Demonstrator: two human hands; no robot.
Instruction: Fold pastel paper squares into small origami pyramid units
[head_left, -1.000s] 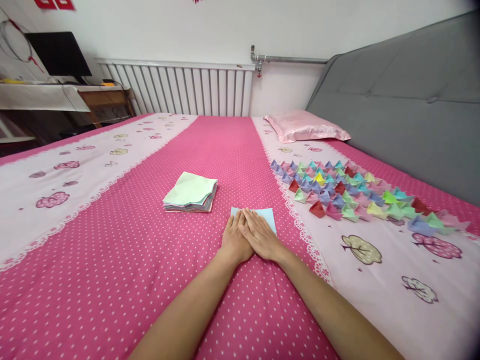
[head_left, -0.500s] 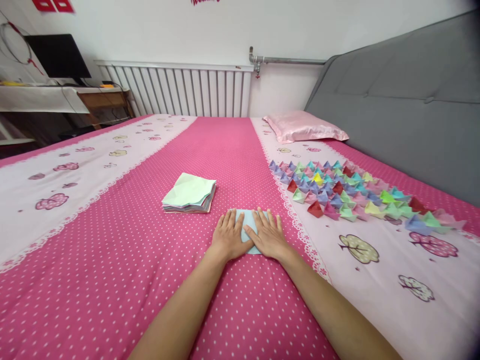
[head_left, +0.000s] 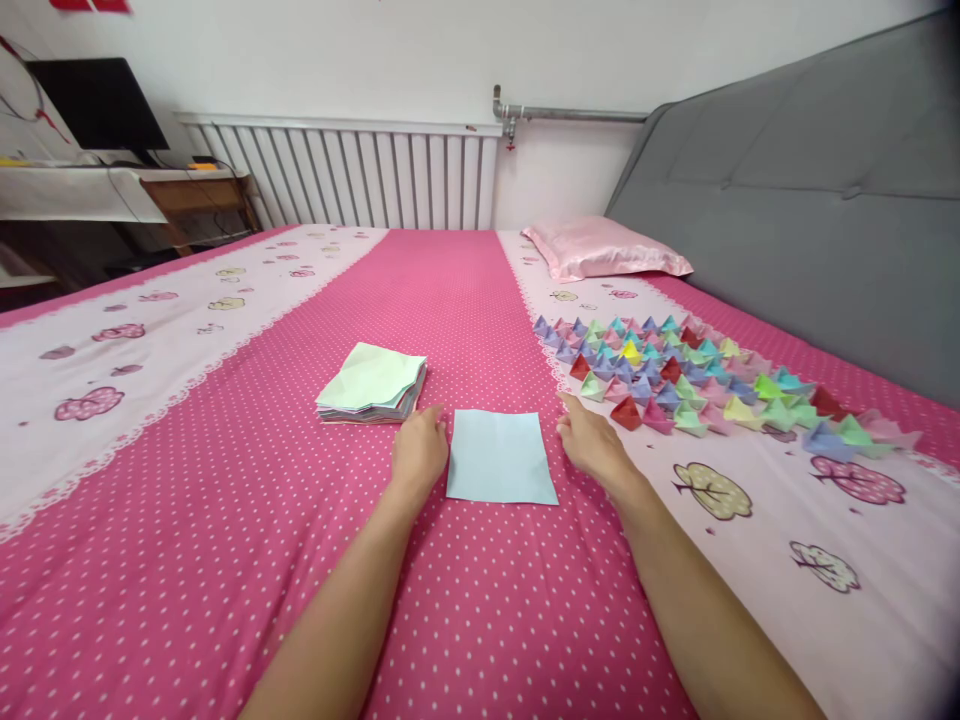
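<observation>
A square sheet of pale blue paper [head_left: 501, 457] lies flat and open at the centre of the frame, squarely before the person, probably so both hands can reach its edges. The left hand [head_left: 420, 450] rests just beside its left edge, the right hand [head_left: 596, 445] a little off its right edge. On both, the fingers are loosely half-curled, the right index finger extended; neither hand shows anything in its hold. Whether the left touches the paper, I cannot tell.

Left of centre sits a thick stack of square paper sheets, pale green on top [head_left: 371, 378], seemingly set aside within reach. At right, rows of small, multicoloured folded-paper boats [head_left: 695, 372] stand close together, perhaps grouped there to leave the middle free. Everything rests on a pink, white-dotted bedspread [head_left: 495, 600]. Beyond, a shiny pink pillow [head_left: 604, 250] lies near a grey padded headboard [head_left: 795, 190] at upper right; a white radiator [head_left: 337, 175] lines the upper-left wall.
</observation>
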